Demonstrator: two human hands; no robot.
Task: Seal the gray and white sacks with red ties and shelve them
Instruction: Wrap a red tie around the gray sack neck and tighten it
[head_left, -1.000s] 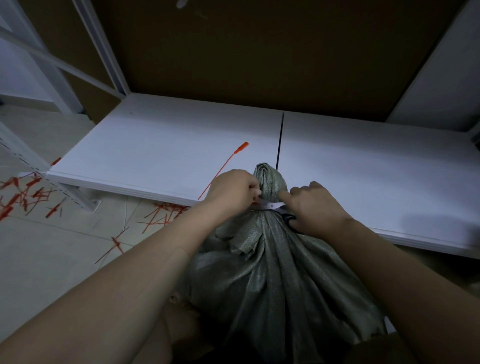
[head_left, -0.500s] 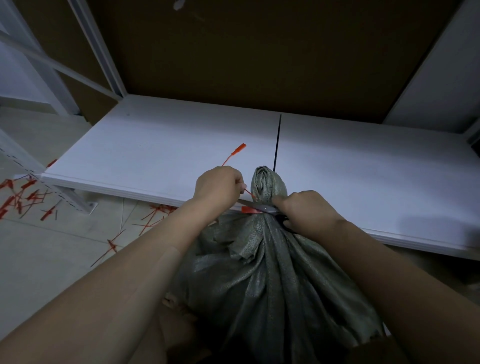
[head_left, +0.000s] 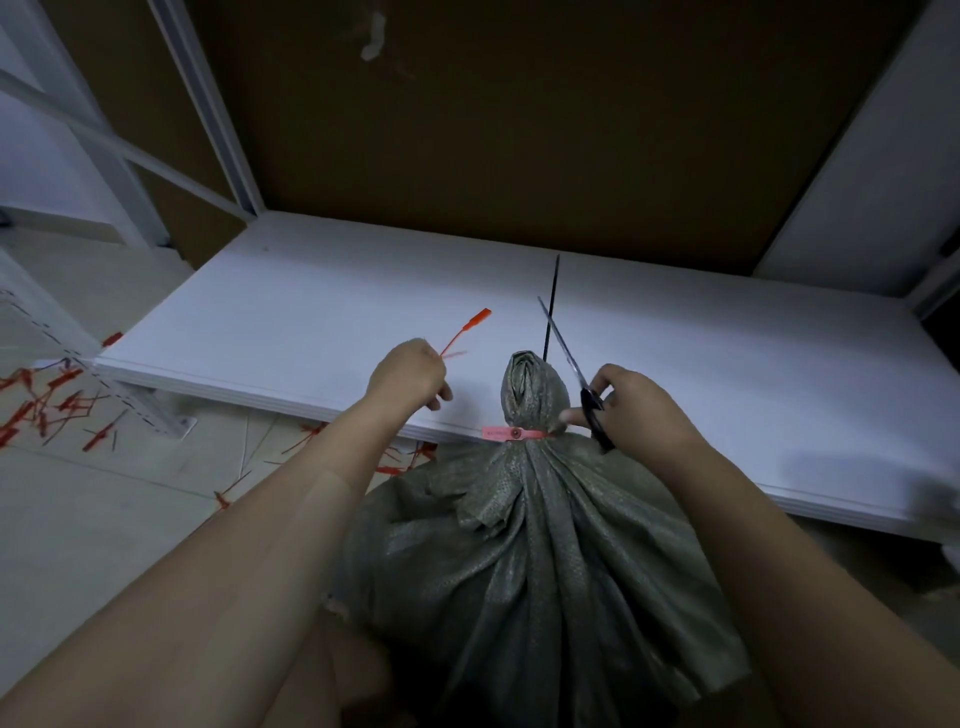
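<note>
A gray woven sack (head_left: 540, 561) stands in front of me, its neck bunched and cinched by a red tie (head_left: 511, 433). My left hand (head_left: 408, 376) is to the left of the neck and pinches a loose red strip (head_left: 465, 332), the tail of a tie, which points up and away over the shelf. My right hand (head_left: 641, 408) is just right of the neck and grips black-handled scissors (head_left: 571, 364), blades raised toward the shelf's back.
The low white shelf board (head_left: 311, 312) lies right behind the sack, with a dark seam down its middle and a brown back panel. Several cut red tie pieces (head_left: 47, 400) litter the tiled floor at the left. White rack uprights stand at far left.
The scissors were at the tie beside the neck; now they are lifted away. My left hand has pulled left and up with the severed tail, leaving the short tie on the neck.
</note>
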